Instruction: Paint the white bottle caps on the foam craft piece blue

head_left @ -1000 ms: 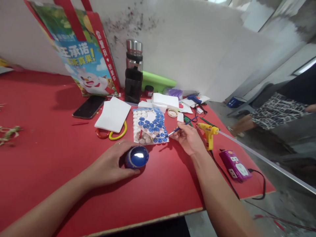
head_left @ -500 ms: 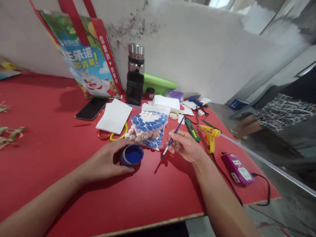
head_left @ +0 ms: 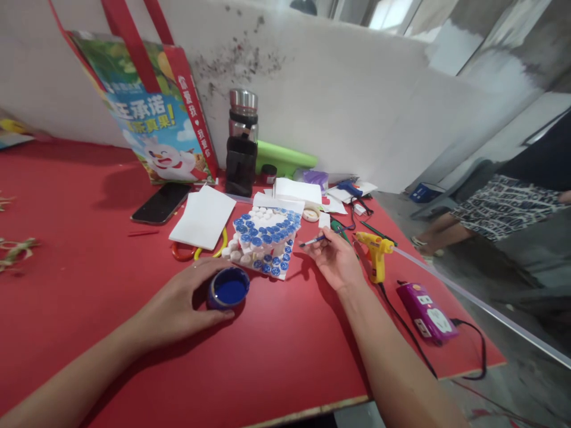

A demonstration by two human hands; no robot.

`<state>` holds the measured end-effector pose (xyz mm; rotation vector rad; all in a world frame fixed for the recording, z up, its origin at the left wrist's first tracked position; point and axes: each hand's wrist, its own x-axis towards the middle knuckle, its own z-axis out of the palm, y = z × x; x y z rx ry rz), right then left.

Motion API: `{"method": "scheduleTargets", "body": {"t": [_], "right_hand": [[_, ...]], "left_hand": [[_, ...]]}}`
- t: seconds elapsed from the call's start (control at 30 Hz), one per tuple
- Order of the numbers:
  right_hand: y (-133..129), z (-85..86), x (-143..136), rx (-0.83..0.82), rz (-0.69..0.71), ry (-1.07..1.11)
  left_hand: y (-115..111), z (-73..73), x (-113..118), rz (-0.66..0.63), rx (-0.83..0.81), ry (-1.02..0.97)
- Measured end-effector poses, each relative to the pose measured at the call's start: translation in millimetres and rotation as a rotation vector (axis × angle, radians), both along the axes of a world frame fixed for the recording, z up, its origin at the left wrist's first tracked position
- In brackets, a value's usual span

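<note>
My left hand [head_left: 187, 303] curls around a small jar of blue paint [head_left: 229, 286], its thumb and fingers on either side of the wall. Between the fingers of my right hand [head_left: 335, 255] is a thin paintbrush [head_left: 314, 240], lying nearly level with its tip pointing left. That tip is close to the right side of a white craft piece [head_left: 265, 235] covered in small round pieces. Many of these are painted blue, while those at its top and left are white. White sheets [head_left: 203, 217] lie left of it, over red and yellow scissor-like handles [head_left: 212, 246].
A yellow glue gun [head_left: 376, 252] and a purple power socket [head_left: 428, 312] with cords lie at right. Behind stand a bottle [head_left: 242, 142] and a printed bag [head_left: 165, 131]; a phone [head_left: 161, 203] lies left. A person [head_left: 499, 196] is beyond the table's right edge.
The paintbrush has swung from a steep slant to nearly level, its tip rising toward the craft piece. My left hand and the paint jar appear slightly farther left.
</note>
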<state>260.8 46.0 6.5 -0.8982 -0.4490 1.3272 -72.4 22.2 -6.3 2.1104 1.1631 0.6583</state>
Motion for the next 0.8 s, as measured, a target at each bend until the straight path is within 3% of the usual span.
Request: {"method": "scheduleTargets", "body": {"t": [0.33,0.5,0.7,0.8], "right_hand": [[-1,4.8,-5,0.003,-0.016,0.05],[-2,2.7,-3,0.019,-0.04,0.075],[-3,4.3,1,0.033,-0.051,0.071],[-3,5.4,0,0.046,-0.049,0.059]], "left_hand": [[3,3.0,10,-0.081,0.02,0.036],[0,4.4,2,-0.058,-0.094,-0.03],[4,34.4,-14,0.203,-0.34,-0.286],[27,50.9,-9,0.425,-0.134,-0.27]]}}
